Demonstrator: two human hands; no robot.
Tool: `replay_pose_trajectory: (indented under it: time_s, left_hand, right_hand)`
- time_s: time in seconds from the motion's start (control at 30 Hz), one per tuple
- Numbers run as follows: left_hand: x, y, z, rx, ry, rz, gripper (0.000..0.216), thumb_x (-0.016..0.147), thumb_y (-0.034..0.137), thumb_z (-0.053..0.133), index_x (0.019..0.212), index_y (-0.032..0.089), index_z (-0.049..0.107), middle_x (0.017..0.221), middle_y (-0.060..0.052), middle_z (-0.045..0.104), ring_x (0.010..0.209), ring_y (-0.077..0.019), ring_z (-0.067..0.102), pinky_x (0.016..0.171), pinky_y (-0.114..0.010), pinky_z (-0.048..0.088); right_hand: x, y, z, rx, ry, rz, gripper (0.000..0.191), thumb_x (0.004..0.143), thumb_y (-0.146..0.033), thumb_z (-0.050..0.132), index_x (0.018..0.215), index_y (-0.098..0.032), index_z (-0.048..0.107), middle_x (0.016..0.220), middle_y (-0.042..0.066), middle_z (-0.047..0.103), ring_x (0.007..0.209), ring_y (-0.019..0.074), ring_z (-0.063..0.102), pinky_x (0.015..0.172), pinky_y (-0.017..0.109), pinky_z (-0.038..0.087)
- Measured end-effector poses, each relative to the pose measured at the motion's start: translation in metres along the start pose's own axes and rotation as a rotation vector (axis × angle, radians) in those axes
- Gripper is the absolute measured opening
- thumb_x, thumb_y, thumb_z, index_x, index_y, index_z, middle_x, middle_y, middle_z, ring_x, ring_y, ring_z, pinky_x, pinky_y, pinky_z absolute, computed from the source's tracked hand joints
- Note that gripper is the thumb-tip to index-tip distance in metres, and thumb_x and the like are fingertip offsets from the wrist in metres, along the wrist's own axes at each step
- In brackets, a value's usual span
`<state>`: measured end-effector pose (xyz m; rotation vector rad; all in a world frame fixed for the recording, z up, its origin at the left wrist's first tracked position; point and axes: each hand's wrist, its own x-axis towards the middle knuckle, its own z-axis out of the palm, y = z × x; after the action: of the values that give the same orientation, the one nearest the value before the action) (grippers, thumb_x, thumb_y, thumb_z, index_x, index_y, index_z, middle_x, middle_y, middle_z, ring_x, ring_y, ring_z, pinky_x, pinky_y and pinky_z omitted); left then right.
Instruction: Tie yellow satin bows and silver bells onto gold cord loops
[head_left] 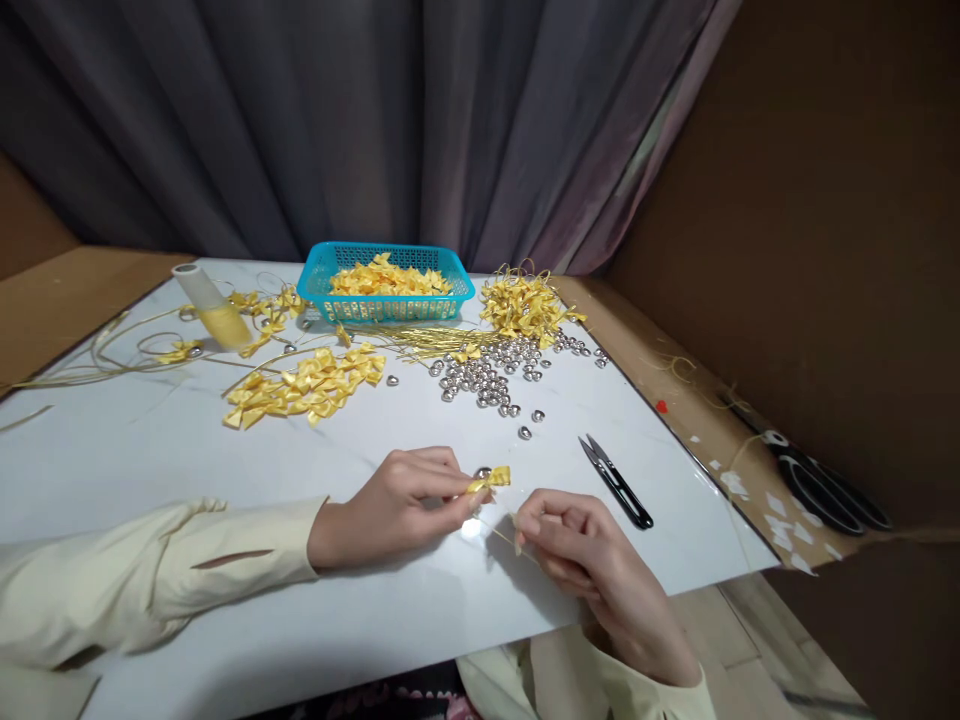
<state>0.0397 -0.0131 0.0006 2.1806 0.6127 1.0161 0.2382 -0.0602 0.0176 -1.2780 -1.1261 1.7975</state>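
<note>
Bow pinched in my left grip near front edge of tabletop; right grip, closed on cord, should pull gently.

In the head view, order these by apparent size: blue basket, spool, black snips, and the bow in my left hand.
1. Blue basket
2. Spool and black snips: similar lengths, so unranked
3. Bow
</note>
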Motion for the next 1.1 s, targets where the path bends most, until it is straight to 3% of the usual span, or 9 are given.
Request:
replay_pose_trajectory:
  time_s: [0.17, 0.33, 0.43, 0.53, 0.63, 0.77, 0.83, 0.97, 1.1]
  left_hand:
    - [0.0, -0.001, 0.0, -0.097, 0.003, -0.24, 0.026, 0.087, 0.024, 0.056, 0.077, 0.011, 0.076, 0.058, -0.006, 0.063, 0.059, -0.013, 0.055, 0.053, -0.023, 0.044]
    - [0.002, -0.001, -0.002, -0.204, 0.041, -0.428, 0.024, 0.084, 0.026, 0.058, 0.082, 0.012, 0.077, 0.061, -0.003, 0.061, 0.056, -0.0102, 0.052, 0.049, -0.02, 0.037]
    - [0.004, -0.001, -0.002, -0.24, 0.019, -0.479, 0.025, 0.083, 0.028, 0.059, 0.081, 0.012, 0.077, 0.06, -0.003, 0.06, 0.056, -0.01, 0.049, 0.049, -0.02, 0.036]
    - [0.004, 0.0, -0.002, -0.244, -0.013, -0.497, 0.028, 0.082, 0.029, 0.059, 0.074, 0.01, 0.076, 0.058, -0.002, 0.058, 0.056, -0.0102, 0.047, 0.049, -0.021, 0.034]
    - [0.005, 0.0, -0.002, -0.264, -0.03, -0.51, 0.03, 0.082, 0.029, 0.057, 0.072, 0.008, 0.076, 0.06, -0.003, 0.059, 0.057, -0.0105, 0.048, 0.051, -0.021, 0.035]
    - [0.006, -0.002, -0.004, -0.293, -0.005, -0.535, 0.027, 0.082, 0.03, 0.06, 0.076, 0.01, 0.076, 0.062, -0.003, 0.062, 0.06, -0.0105, 0.049, 0.053, -0.021, 0.036]
    - [0.006, -0.003, -0.005, -0.304, 0.0, -0.538, 0.024, 0.083, 0.029, 0.06, 0.079, 0.011, 0.077, 0.064, -0.003, 0.064, 0.061, -0.0105, 0.051, 0.056, -0.02, 0.037]
    - [0.006, -0.001, -0.006, -0.313, -0.012, -0.546, 0.024, 0.084, 0.028, 0.059, 0.079, 0.012, 0.077, 0.067, -0.003, 0.065, 0.062, -0.0105, 0.052, 0.057, -0.021, 0.037]
    - [0.007, 0.002, -0.007, -0.305, 0.007, -0.572, 0.026, 0.084, 0.029, 0.058, 0.084, 0.012, 0.077, 0.066, -0.003, 0.065, 0.061, -0.0103, 0.05, 0.055, -0.021, 0.036]
  right_hand:
    - [-0.007, 0.005, 0.011, -0.191, -0.048, -0.12, 0.032, 0.081, -0.043, 0.062, 0.065, -0.017, 0.052, 0.047, -0.009, 0.028, 0.044, 0.007, 0.022, 0.043, 0.022, 0.015]
    - [-0.01, 0.009, 0.016, -0.508, 0.196, -0.405, 0.026, 0.093, -0.034, 0.045, 0.074, -0.02, 0.054, 0.054, -0.003, 0.045, 0.048, 0.0116, 0.039, 0.047, 0.024, 0.028]
    - [-0.01, 0.012, 0.015, -0.629, 0.287, -0.65, 0.018, 0.092, -0.02, 0.045, 0.076, -0.02, 0.055, 0.079, 0.004, 0.058, 0.07, 0.0166, 0.053, 0.062, 0.027, 0.039]
    - [-0.008, 0.015, 0.016, -0.633, 0.294, -0.794, 0.017, 0.09, -0.013, 0.046, 0.079, -0.021, 0.057, 0.11, 0.009, 0.054, 0.09, 0.02, 0.055, 0.077, 0.031, 0.042]
    - [-0.005, 0.02, 0.02, -0.473, 0.274, -0.78, 0.02, 0.092, -0.014, 0.045, 0.077, -0.022, 0.057, 0.107, 0.008, 0.055, 0.094, 0.0202, 0.054, 0.078, 0.031, 0.043]
    - [0.0, 0.026, 0.026, -0.261, 0.332, -0.695, 0.02, 0.093, -0.02, 0.047, 0.074, -0.021, 0.054, 0.09, 0.004, 0.057, 0.076, 0.0159, 0.053, 0.058, 0.024, 0.04]
    - [0.002, 0.028, 0.027, -0.23, 0.357, -0.675, 0.018, 0.093, -0.023, 0.048, 0.076, -0.021, 0.055, 0.085, 0.003, 0.056, 0.064, 0.0129, 0.049, 0.052, 0.023, 0.035]
    - [0.004, 0.032, 0.028, -0.211, 0.381, -0.701, 0.015, 0.092, -0.025, 0.05, 0.079, -0.02, 0.056, 0.079, 0.002, 0.058, 0.064, 0.0121, 0.051, 0.05, 0.022, 0.035]
    - [0.008, 0.035, 0.031, -0.21, 0.423, -0.596, 0.01, 0.091, -0.028, 0.052, 0.086, -0.021, 0.054, 0.066, -0.002, 0.056, 0.047, 0.0074, 0.043, 0.04, 0.018, 0.031]
